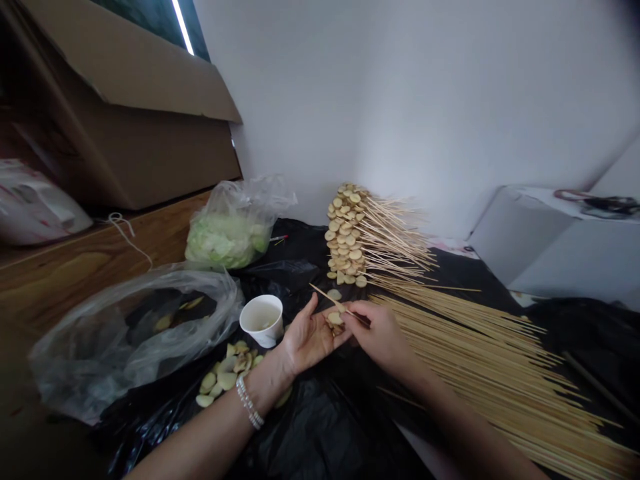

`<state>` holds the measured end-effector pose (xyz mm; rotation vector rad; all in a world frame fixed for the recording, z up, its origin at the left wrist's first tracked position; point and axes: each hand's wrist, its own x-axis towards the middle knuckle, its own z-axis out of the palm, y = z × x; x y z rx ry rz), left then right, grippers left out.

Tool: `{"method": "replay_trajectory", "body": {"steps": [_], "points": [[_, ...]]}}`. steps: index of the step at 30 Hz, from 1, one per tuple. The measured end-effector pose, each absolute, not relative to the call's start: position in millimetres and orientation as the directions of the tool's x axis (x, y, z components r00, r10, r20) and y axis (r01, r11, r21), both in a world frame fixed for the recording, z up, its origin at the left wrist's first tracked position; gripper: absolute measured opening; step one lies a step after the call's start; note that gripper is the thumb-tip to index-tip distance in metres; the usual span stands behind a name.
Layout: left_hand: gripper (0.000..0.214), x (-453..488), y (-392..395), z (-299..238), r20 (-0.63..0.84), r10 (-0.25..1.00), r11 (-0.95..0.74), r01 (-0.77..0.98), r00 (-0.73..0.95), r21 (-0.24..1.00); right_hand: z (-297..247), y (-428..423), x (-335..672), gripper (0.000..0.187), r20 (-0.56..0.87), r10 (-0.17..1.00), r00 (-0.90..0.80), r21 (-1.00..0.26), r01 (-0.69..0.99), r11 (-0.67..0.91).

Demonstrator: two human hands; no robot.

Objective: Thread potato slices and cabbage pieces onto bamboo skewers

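Observation:
Palm up, my left hand (311, 339) holds a few pale yellow potato slices (335, 319) on its fingers, with the thumb apart. Pinched in my right hand (379, 333) is a thin bamboo skewer (325, 294), its free tip pointing up and left over the slices. The right fingers meet the left fingertips, so whether a slice is pierced is hard to make out. Loose potato slices (227, 377) lie in a heap by my left wrist. Behind my hands, skewered slices (346, 233) are stacked with their sticks pointing right.
Many bare skewers (465, 353) lie spread at the right. A white cup (261, 320) stands left of my hands on black plastic sheeting (320, 427). Further left are an open clear bag (200, 347), a bag of green vegetable pieces (227, 233) and a cardboard box (150, 147).

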<state>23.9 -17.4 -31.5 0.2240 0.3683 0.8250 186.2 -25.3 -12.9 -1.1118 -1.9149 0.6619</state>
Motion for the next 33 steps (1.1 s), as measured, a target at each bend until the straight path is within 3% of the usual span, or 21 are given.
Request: {"method": "replay_trajectory", "body": {"steps": [3,8,12,16,20,27,33], "points": [[0.051,24.1,-17.7,-29.2,-0.275,0.744,0.668,-0.667,0.609,0.330,-11.9,-22.5,190.0,0.013,0.405,0.878,-0.253,-0.731,0.488,0.478],[0.034,23.3,-18.5,-31.2,-0.366,0.709,0.705,-0.620,0.602,0.346,-13.4,-23.9,192.6,0.021,0.521,0.805,-0.283,-0.573,0.584,0.576],[0.009,23.8,-17.7,-34.5,-0.431,0.772,0.627,-0.669,0.466,0.400,-11.9,-23.2,194.4,0.019,0.480,0.812,-0.333,-0.557,0.599,0.575],[0.022,24.3,-16.7,-31.1,-0.366,0.869,0.486,-0.717,0.333,0.500,-6.2,-15.6,204.8,0.011,0.406,0.868,-0.285,-0.653,0.574,0.494],[0.023,23.3,-16.1,-29.7,-0.359,0.888,0.445,-0.731,0.287,0.518,-1.7,-7.4,218.8,0.012,0.358,0.901,-0.245,-0.699,0.569,0.432],[0.017,21.8,-13.1,-32.6,-0.379,0.875,0.463,-0.746,0.301,0.478,9.9,-5.1,237.3,0.026,0.267,0.870,-0.416,-0.656,0.583,0.480],[0.024,21.7,-13.4,-33.1,-0.362,0.882,0.455,-0.753,0.304,0.476,14.8,-9.2,247.7,0.024,0.138,0.846,-0.515,-0.692,0.561,0.454]]}}
